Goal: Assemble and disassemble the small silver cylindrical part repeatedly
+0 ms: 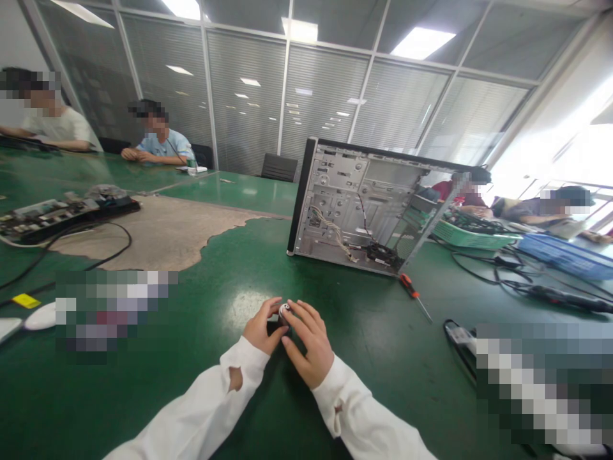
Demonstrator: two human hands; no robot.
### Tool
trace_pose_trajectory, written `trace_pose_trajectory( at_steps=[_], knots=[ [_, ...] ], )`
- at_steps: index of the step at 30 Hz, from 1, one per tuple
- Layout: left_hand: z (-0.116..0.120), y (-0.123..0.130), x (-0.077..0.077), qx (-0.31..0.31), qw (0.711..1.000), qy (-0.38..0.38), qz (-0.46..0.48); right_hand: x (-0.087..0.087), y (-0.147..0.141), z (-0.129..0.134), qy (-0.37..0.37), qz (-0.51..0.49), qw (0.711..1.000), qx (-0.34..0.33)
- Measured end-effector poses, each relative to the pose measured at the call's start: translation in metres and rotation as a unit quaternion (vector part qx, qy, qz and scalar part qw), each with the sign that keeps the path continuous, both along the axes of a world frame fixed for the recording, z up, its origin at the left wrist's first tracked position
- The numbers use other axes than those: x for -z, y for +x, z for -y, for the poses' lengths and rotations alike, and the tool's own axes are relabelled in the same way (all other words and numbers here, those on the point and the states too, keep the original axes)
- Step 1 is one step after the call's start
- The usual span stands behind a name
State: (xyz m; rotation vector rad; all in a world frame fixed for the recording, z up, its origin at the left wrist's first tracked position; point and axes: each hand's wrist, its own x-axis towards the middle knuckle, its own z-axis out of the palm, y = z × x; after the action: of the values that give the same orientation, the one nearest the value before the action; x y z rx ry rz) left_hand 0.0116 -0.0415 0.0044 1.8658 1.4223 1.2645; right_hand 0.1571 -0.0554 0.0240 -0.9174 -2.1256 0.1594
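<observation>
Near the middle of the green table [230,396], a small dark cylinder with a pale top [284,312] stands between my hands. My left hand [262,326] has its fingers and thumb wrapped round its left side. My right hand [310,338] closes round it from the right, fingertips at its top. Beyond my hands stands an open metal computer case [357,211] with loose wires and a black part inside. A screwdriver with a red and black handle [410,287] lies by the case's lower right corner.
At the left are a long device with exposed parts [67,214], a brown sheet [167,233] and a black cable. A green basket [479,236], a blue basket [565,255] and tangled cables are at the right. Several people sit around the table.
</observation>
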Motion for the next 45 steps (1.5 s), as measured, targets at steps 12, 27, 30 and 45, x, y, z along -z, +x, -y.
trace_pose_trajectory(
  at_steps=[12, 27, 30, 45],
  knots=[
    [-0.002, 0.0, 0.003, 0.016, 1.0, 0.006, 0.011, -0.002, -0.004, -0.001, -0.006, -0.026, 1.0, 0.0],
    [-0.002, -0.001, 0.004, 0.014, 1.0, 0.008, 0.002, -0.005, -0.005, 0.001, -0.031, -0.027, 0.999, -0.007],
    [-0.002, 0.0, 0.003, 0.011, 1.0, 0.009, -0.001, -0.01, -0.003, 0.001, -0.027, -0.041, 0.999, -0.014],
    [-0.006, -0.008, 0.005, -0.012, 1.0, 0.002, -0.007, 0.018, 0.056, -0.006, -0.09, 0.139, 0.983, 0.073]
  ],
)
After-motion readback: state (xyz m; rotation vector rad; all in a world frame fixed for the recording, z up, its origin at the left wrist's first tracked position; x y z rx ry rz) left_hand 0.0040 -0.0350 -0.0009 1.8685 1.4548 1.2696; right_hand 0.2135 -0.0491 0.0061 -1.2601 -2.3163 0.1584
